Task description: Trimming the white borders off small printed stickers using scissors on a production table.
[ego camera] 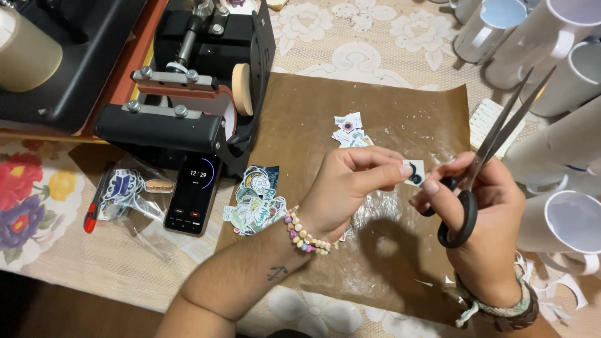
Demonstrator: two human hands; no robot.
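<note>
My left hand (350, 188) pinches a small cut-out sticker (414, 171) between thumb and fingers above a sheet of brown baking paper (313, 106). My right hand (485, 219) holds black-handled scissors (466, 206) with the blades slightly apart, pointing up and to the right; its thumb touches the sticker's edge. A pile of cut stickers (255, 201) lies at the paper's left edge, and a smaller heap (349, 130) sits farther back.
A black mug heat press (194, 94) stands at the back left, with a phone (193, 194) lying in front of it. A clear bag of stickers (128, 188) and a red pen (94, 209) lie left. Several white mugs (563, 112) crowd the right. Paper offcuts (551, 281) lie near right.
</note>
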